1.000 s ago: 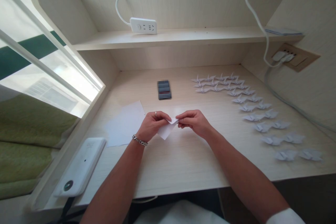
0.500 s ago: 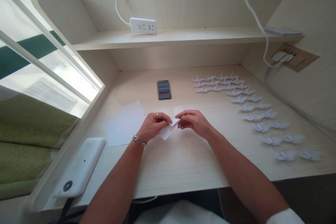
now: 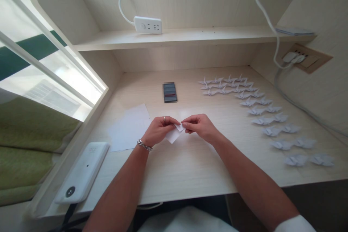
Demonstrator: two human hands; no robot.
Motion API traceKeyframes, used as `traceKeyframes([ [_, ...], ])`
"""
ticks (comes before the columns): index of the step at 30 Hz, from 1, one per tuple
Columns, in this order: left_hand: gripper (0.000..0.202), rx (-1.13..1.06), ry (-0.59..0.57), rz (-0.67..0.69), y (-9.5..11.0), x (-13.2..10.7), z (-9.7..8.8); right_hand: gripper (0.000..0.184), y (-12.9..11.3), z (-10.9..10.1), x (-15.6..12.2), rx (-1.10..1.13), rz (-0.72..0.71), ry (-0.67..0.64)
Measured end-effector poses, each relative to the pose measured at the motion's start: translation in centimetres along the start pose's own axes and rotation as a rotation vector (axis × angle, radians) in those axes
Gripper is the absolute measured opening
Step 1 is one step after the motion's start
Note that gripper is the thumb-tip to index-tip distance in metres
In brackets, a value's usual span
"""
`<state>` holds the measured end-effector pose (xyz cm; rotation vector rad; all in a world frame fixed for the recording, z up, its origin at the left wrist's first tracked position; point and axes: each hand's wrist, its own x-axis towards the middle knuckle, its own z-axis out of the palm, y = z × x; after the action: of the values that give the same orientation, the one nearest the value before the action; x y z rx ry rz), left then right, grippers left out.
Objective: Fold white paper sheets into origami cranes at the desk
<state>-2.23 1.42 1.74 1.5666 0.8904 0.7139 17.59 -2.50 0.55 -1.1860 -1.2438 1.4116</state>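
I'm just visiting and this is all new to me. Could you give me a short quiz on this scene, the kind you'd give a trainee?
1. True or false: the chain bracelet is on the person's right wrist.
2. What do the left hand and right hand hold between them? A) a pencil B) a small folded white paper C) scissors
3. Fill in the blank: the paper cranes lie in rows to the ____ of the hands.

Key: 1 false, it is on the left wrist; 2 B; 3 right.
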Motion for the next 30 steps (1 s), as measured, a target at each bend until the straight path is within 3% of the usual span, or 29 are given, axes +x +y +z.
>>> traceKeyframes([
  [9, 0.028, -0.144, 0.054, -0.007, 0.2, -0.1, -0.2, 0.031, -0.1, 0.3, 0.0, 0.016, -0.024, 0.078],
  [25, 0.020, 0.113, 0.138, -0.004, 0.0, 0.0, 0.9, 0.030, -0.1, 0.6, -0.1, -0.005, 0.025, -0.002],
  [30, 0.018, 0.131, 0.109, 0.002, 0.0, -0.1, 0.6, 0.031, 0.1, 0.6, 0.0, -0.010, 0.027, -0.026],
])
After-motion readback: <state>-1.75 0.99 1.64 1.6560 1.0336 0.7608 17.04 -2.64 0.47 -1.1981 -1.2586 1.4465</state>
